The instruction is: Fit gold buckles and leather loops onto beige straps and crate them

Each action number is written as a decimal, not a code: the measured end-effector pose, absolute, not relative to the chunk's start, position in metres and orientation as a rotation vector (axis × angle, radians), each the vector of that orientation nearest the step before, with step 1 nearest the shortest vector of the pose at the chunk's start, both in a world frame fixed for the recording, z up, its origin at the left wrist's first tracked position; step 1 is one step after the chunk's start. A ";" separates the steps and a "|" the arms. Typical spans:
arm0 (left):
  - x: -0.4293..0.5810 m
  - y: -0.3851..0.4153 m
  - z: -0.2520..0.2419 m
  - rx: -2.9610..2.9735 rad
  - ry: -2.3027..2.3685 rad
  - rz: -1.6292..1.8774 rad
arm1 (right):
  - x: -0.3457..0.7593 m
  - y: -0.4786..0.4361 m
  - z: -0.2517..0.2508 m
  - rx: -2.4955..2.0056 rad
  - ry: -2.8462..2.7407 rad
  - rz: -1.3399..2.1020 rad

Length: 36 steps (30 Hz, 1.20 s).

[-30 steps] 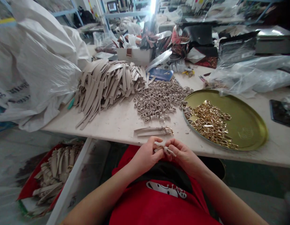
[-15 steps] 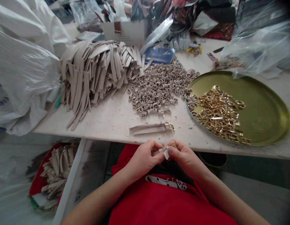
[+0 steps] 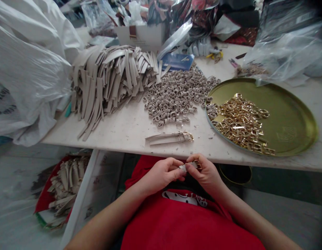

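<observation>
My left hand (image 3: 163,174) and my right hand (image 3: 204,174) meet just below the table's front edge, above my red shirt. Between them they pinch a short beige leather strap (image 3: 185,168) with a gold buckle (image 3: 197,165) at its end, the buckle on the right-hand side. Most of the strap is hidden by my fingers. Just beyond my hands, two strap pieces joined by a gold buckle (image 3: 169,138) lie on the white table top (image 3: 124,132). Nearest behind them is a heap of small beige leather loops (image 3: 173,99).
A heap of beige leather strips (image 3: 111,85) lies left of the loops, and a round brass tray (image 3: 291,118) holds gold buckles (image 3: 240,123) on the right. White sacks (image 3: 27,80) bulge on the left. A red crate of strips (image 3: 65,182) sits below the table's left side.
The pale strap end has turned from pointing down to lying sideways between my fingers, and the gold buckle now shows by my right hand. The table view has shifted slightly.
</observation>
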State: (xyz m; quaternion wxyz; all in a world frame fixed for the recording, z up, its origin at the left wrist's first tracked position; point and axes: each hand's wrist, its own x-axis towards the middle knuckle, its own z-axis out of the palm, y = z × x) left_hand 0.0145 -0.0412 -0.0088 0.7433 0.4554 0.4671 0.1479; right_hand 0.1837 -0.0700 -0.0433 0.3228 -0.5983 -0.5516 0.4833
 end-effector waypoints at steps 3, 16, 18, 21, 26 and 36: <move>0.012 -0.048 -0.014 1.006 1.023 0.324 | 0.180 -0.080 -0.044 -1.622 -1.531 1.104; 0.003 -0.074 -0.017 1.144 0.955 0.204 | 0.182 -0.111 -0.039 -1.277 -1.591 1.582; 0.002 -0.078 -0.018 1.171 0.951 0.204 | 0.182 -0.115 -0.039 -1.245 -1.541 1.669; 0.002 -0.080 -0.019 1.163 0.935 0.250 | 0.182 -0.118 -0.040 -1.257 -1.470 1.677; 0.000 -0.082 -0.022 1.064 0.946 0.239 | 0.182 -0.121 -0.043 -1.347 -1.587 1.572; 0.001 -0.092 -0.030 1.207 0.967 0.112 | 0.187 -0.114 -0.033 -1.231 -2.296 1.331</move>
